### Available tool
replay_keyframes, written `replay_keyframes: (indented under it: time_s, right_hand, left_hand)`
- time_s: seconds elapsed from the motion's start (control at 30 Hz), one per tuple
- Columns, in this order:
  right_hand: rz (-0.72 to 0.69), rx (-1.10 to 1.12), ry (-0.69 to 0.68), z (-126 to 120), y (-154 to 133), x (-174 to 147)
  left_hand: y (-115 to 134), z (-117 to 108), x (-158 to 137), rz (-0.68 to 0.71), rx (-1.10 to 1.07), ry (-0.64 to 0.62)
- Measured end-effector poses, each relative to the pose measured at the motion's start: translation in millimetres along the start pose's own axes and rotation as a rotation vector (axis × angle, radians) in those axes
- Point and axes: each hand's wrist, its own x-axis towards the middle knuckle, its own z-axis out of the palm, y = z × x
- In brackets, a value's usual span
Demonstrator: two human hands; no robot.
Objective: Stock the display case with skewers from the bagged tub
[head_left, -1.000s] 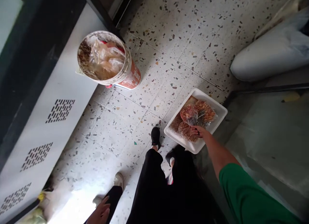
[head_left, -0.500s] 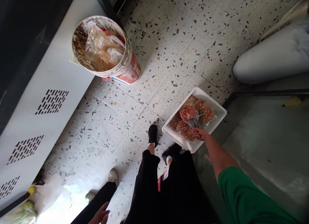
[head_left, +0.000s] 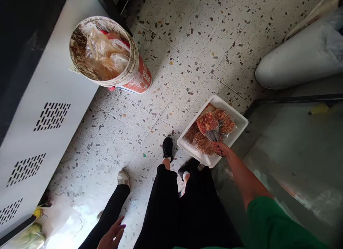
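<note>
at least three clear plastic packs (head_left: 203,143) of reddish-brown food lie in the white tray (head_left: 239,129), beside the person's black shoes (head_left: 167,149). one red-filled bag (head_left: 207,122) sits on top of the others, its gathered end drawn toward the person — and that end is where the right hand (head_left: 220,149) is, fingers folded together and, it seems, pinching the plastic. so, as far as can be judged, reaching in and taking hold are done; lifting the bag past the rim is not, and the packs beside and under it lie unheld. the left hand (head_left: 111,236) hangs low at the bottom edge, partly cut off, fingers loosely apart with nothing visible in them.

around this, a tall bucket (head_left: 139,79) stands on the speckled floor (head_left: 187,73), well apart from the tray, with crumpled plastic bags (head_left: 105,54) inside; behind it runs a white panel (head_left: 64,84) with slots. a pale grey bundle (head_left: 289,61) lies at upper right. another person's leg (head_left: 111,208), with a light shoe (head_left: 123,180), takes up floor on the left. nearest to being in the way — the tray's raised wall and the packs pressed against the bag.
</note>
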Motion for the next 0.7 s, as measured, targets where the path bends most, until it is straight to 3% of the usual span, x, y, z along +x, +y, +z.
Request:
replay_keyframes:
  time_s: [0.07, 0.17, 0.5, 0.7]
  right_hand:
    - [-0.008, 0.003, -0.007, 1.4, 1.2, -4.3]
    - [-0.02, 0.001, -0.015, 3.0, 5.7, -12.8]
    - [-0.126, -0.06, 0.017, 11.4, 24.3, -45.4]
    - [-0.192, -0.123, 0.086, 22.3, 8.8, -19.0]
  left_hand:
    - [-19.3, -6.0, 4.7, -0.084, -0.061, -0.079]
    - [-28.1, -8.7, 11.9, -0.129, -0.089, -0.159]
    - [-4.0, -0.1, -10.7, -0.052, -0.021, -0.161]
    - [-6.6, 5.5, -1.5, -0.107, -0.077, -0.148]
